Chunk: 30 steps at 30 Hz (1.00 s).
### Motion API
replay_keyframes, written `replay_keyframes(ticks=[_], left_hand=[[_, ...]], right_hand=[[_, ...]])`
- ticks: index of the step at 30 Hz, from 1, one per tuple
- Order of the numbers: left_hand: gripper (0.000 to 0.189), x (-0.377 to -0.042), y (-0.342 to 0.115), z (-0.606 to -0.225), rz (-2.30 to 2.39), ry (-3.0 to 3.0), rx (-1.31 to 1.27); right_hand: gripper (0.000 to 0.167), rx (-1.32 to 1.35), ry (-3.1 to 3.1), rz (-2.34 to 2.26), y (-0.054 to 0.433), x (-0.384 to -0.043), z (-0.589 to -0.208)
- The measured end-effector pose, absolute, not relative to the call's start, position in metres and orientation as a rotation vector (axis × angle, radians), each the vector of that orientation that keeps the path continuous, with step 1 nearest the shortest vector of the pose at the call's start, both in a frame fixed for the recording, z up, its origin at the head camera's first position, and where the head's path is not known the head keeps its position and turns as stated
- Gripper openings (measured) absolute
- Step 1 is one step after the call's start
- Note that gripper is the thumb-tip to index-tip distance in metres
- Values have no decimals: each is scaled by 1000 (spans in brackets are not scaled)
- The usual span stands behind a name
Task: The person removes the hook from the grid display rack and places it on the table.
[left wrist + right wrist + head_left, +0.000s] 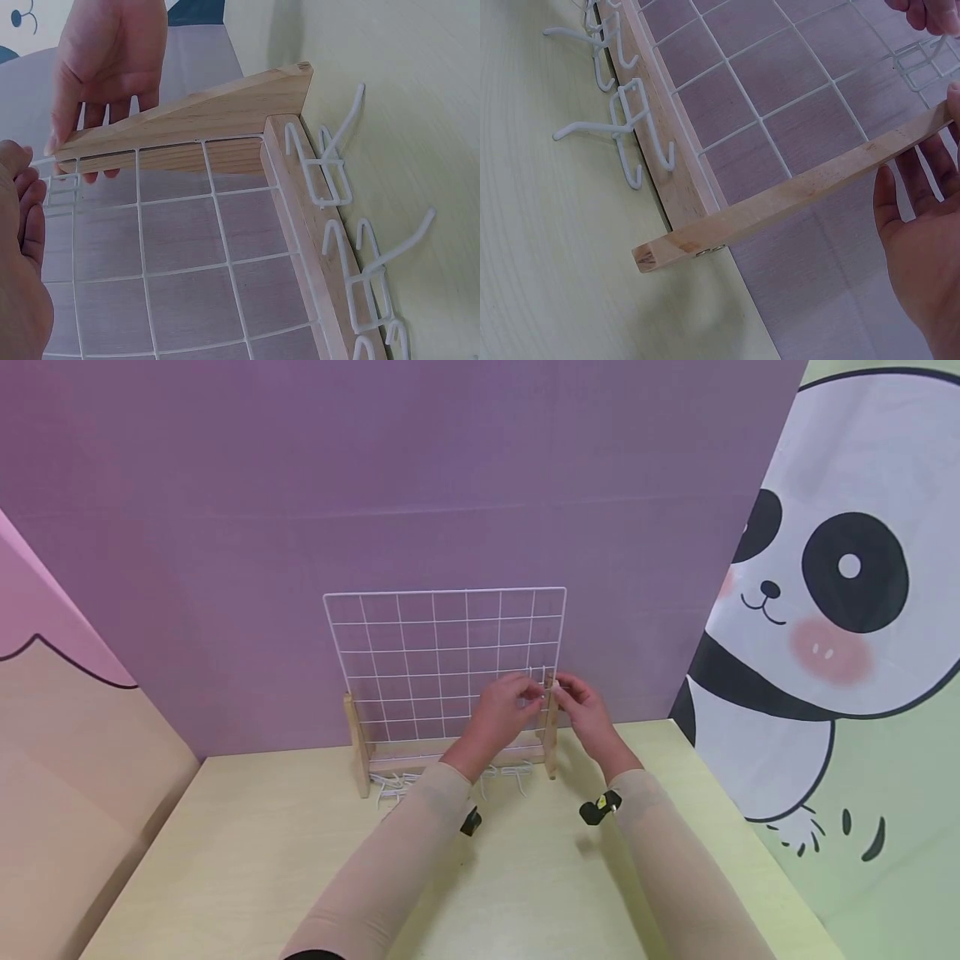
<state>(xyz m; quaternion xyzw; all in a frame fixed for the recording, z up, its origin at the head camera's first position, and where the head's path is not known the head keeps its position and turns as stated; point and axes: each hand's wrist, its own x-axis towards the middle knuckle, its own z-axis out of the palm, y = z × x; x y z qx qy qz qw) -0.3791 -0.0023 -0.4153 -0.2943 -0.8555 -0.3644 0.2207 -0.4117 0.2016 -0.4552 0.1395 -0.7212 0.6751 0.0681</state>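
Note:
A white wire grid panel (467,620) stands upright in a wooden stand (551,739) near the back of the table. At the grid's right side, my left hand (498,714) pinches the projecting prong of a white wire hook (911,69), which lies against the grid wires. My right hand (588,718) grips the upper end of the right wooden upright (217,105), thumb on the front edge and fingers behind. In the head view my left fingers partly cover the hook.
More white wire hooks (367,281) rest along the stand's bottom bar (656,150), some of them by the left upright (358,747). The pale tabletop (247,860) spreads in front. Behind the grid hangs a purple wall covering (450,460); a panda picture (810,710) is at right.

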Motion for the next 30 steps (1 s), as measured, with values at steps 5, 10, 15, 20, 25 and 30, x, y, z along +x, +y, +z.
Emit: replay_keyframes(ticks=[5,10,15,20,25,30], left_hand=[[9,-378,-2,-416,-1015,-2356,-796],[8,-380,-2,-416,-1024,-2314,-809],[9,-381,-2,-416,-1034,-2283,-807],[9,-382,-3,-415,-987,-2205,-814],[9,-382,-4,-412,-968,-2151,-816],[9,-381,-5,-409,-1011,-2127,-823]], right_hand=[[39,418,-2185,2037,202,-412,-455],[37,429,-2174,2033,201,-413,-456],[36,430,-2156,2024,200,-414,-457],[37,430,-2142,2027,200,-415,-456],[37,421,-2146,2035,200,-415,-456],[39,411,-2165,2037,201,-414,-456]])
